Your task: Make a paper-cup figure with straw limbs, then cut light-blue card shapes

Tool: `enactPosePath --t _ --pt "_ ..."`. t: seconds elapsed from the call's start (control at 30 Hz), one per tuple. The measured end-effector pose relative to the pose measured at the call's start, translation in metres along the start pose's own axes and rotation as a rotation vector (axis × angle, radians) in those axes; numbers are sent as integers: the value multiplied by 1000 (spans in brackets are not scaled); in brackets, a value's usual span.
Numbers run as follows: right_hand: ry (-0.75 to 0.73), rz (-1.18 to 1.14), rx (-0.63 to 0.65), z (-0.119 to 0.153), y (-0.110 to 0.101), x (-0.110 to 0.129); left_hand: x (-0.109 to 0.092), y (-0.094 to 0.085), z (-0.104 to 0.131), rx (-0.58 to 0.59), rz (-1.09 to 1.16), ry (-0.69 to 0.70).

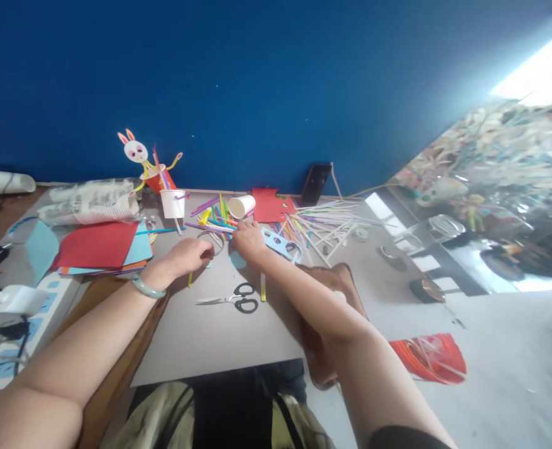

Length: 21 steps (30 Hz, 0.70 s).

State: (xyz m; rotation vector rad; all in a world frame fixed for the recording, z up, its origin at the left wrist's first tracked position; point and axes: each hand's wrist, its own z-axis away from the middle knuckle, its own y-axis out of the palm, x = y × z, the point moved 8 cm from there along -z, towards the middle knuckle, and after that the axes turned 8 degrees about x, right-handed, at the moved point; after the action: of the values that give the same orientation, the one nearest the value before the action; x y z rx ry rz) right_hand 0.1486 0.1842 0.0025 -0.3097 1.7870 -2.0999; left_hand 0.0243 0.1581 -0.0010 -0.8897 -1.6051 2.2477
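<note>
My left hand is over the middle of the table, its fingers curled together beside a thin round ring; whatever they pinch is too small to make out. My right hand reaches into the pile of coloured pipe cleaners, just below a white paper cup lying on its side. Its fingers are bent down and what they grip is hidden. A light blue card with cut-out holes lies by the right wrist. Scissors with black handles lie nearer me, next to a yellow strip.
A paper-cup rabbit stands at the back left behind a white cup. Coloured paper, stacked cups and a power strip are at left. A phone leans against the blue wall; red packaging lies right.
</note>
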Motion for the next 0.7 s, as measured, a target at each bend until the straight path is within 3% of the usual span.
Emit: enactPosePath --t 0.17,0.47,0.57,0.7 --pt "3 -1 -9 4 -2 14 0 0 0 24 -9 17" --pt "-136 -56 -14 48 5 73 -4 -5 2 68 -6 50" --pt "-131 -109 -18 60 8 73 -4 -5 1 63 -15 54" --pt "-110 -160 -58 77 6 54 -8 -5 0 32 -30 106"
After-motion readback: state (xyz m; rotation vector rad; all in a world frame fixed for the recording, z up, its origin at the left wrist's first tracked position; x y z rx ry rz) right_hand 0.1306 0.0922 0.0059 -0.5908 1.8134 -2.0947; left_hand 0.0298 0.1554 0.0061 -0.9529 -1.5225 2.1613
